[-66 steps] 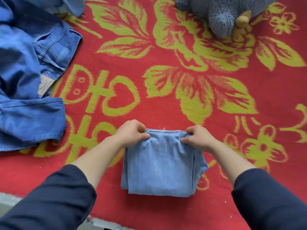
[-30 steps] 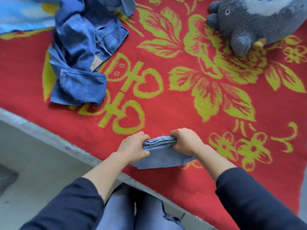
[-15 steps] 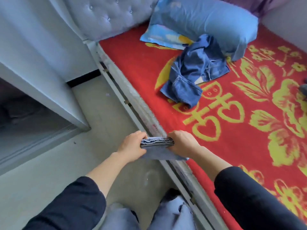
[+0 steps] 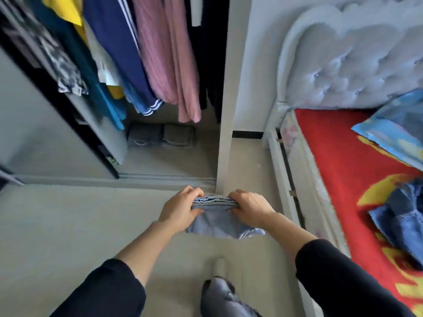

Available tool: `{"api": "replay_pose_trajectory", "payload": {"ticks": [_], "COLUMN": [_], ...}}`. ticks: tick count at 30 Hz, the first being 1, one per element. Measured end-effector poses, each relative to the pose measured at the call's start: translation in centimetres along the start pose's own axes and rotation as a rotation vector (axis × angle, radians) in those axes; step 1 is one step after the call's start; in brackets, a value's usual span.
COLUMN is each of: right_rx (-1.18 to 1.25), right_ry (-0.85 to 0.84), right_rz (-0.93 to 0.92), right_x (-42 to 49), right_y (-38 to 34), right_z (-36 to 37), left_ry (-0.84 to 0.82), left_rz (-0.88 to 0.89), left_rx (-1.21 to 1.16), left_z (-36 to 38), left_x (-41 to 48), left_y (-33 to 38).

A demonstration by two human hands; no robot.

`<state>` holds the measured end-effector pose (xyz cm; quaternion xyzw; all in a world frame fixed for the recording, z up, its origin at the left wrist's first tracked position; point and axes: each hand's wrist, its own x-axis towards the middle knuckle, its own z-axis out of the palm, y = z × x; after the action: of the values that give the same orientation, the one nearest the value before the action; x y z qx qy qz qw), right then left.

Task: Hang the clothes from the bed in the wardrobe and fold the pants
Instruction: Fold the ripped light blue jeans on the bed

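Note:
The folded light-blue pants (image 4: 217, 221) hang in the air above the floor, just in front of the wardrobe. My left hand (image 4: 182, 209) grips their left end and my right hand (image 4: 250, 208) grips their right end, fingers curled over the stacked edge. The open wardrobe (image 4: 223, 110) stands ahead with several garments (image 4: 160, 53) hanging inside. A darker blue denim garment (image 4: 398, 220) lies crumpled on the red bed cover (image 4: 338, 168) at the right.
Two folded grey items (image 4: 160, 136) lie on the wardrobe floor under the hanging clothes. A dark sliding door (image 4: 57, 92) borders the opening on the left. The padded headboard (image 4: 348, 56) and a blue pillow (image 4: 393, 133) are at the right. My foot (image 4: 219, 291) is below.
I have turned from the bed to the wardrobe, carrying the folded pants in both hands. The pants went from lying on the red cover to being held above the floor.

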<state>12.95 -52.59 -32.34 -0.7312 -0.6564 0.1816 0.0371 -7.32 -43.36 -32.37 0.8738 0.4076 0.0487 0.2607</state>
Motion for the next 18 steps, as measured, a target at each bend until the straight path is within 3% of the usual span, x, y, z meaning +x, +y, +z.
{"api": "replay_pose_trajectory", "payload": {"ticks": [8, 13, 18], "right_rx": [-0.023, -0.033, -0.082], "right_ry": [-0.035, -0.141, -0.201], "right_rz": [-0.08, -0.044, -0.035], "right_x": [18.7, 30.1, 40.9], "right_y": [-6.9, -10.6, -15.1], "right_z": [2.2, 5.0, 7.7], "left_ry": [-0.005, -0.085, -0.058], "left_rz": [-0.106, -0.167, -0.231], "left_rx": [0.078, 0.13, 0.184], "left_z": [-6.4, -8.5, -9.4], "left_x": [8.7, 14.7, 20.1], "left_y": [-14.6, -23.9, -33.6]}}
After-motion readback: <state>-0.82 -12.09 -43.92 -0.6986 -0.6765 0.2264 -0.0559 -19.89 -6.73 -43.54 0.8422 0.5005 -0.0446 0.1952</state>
